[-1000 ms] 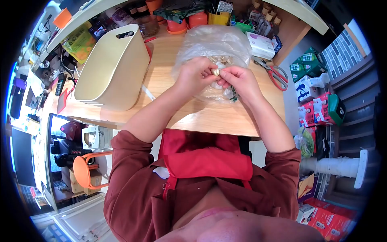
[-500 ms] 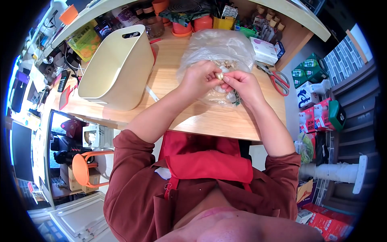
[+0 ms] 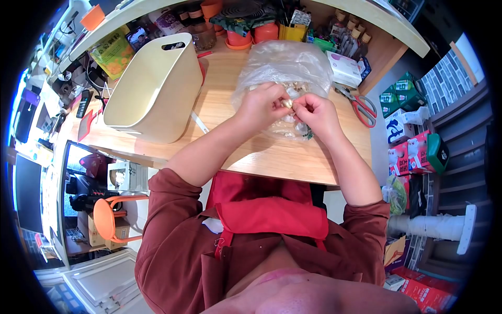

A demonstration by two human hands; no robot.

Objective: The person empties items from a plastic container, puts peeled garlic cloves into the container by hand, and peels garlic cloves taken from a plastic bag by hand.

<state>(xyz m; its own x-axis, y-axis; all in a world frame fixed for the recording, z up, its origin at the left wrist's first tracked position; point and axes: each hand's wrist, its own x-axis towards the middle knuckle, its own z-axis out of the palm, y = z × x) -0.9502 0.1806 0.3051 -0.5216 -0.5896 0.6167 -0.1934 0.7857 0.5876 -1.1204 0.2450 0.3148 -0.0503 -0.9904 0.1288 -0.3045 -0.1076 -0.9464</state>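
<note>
- Head view: small pale piece, probably a garlic clove (image 3: 286, 103), pinched between both sets of fingertips above the clear plastic bag (image 3: 285, 63) on the wooden table (image 3: 272, 157).
- Left hand (image 3: 264, 107) closed narrow on the clove; right hand (image 3: 316, 112) likewise, thumb and forefinger working its end.
- Step in hand, as judged: peeling skin off the clove. Next calls for a firm nail grip and pulling the skin clear.
- Bag holds more pale pieces.
- Cream bin (image 3: 157, 86) to the left; red-handled scissors (image 3: 361, 107) to the right.
</note>
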